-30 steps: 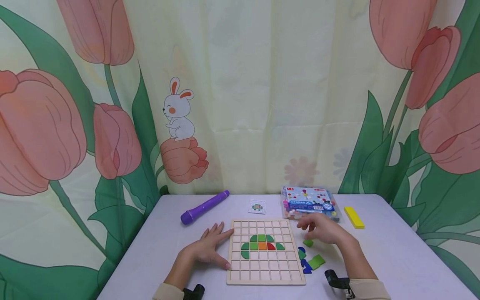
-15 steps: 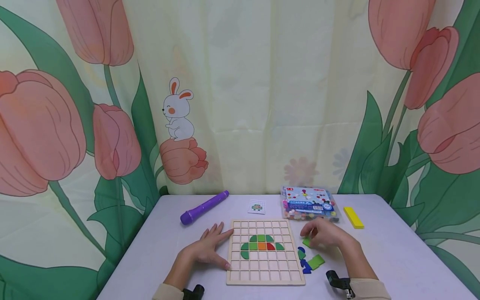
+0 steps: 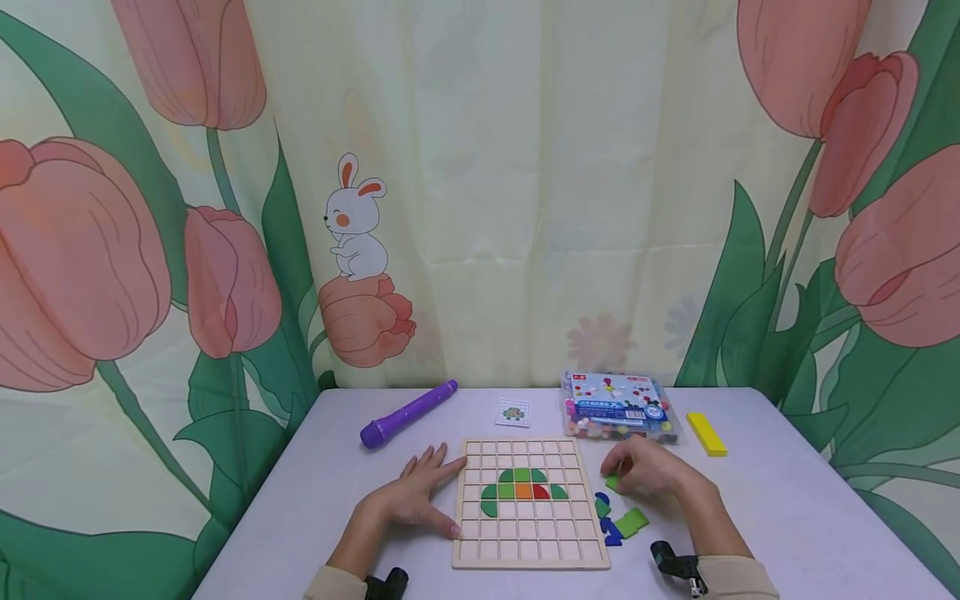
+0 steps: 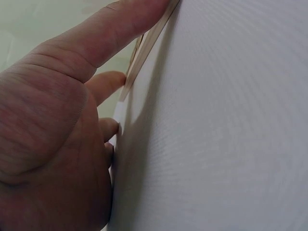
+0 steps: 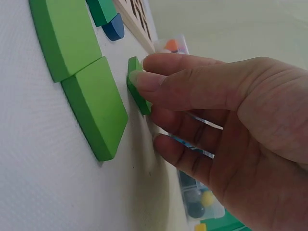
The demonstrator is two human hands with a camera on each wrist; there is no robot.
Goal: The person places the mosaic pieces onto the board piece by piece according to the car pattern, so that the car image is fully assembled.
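Note:
A wooden grid board (image 3: pixel 531 563) lies on the table, with green, orange and red tiles set in its middle cells. My left hand (image 3: pixel 415 493) rests at the board's left edge with fingers spread, and its thumb and index finger touch the frame. To the right of the board, my right hand (image 3: pixel 654 468) pinches a small green tile (image 5: pixel 141 102) between thumb and index finger, low at the table surface. Nearer to me lie two light green square tiles (image 5: pixel 96 110) side by side. Blue tiles (image 3: pixel 611 533) and a dark green piece lie along the board's right edge.
A small pattern card (image 3: pixel 513 412) lies behind the board. Back right stands a clear plastic box (image 3: pixel 621 408) of coloured pieces, with a yellow bar (image 3: pixel 707 435) beside it. A purple microphone-shaped object (image 3: pixel 408 415) lies back left. A tulip-print curtain (image 3: pixel 487 208) hangs behind the table.
My right hand has moved slightly down onto the small green tile, and its fingers have come together on it. My left hand and the board stay in place.

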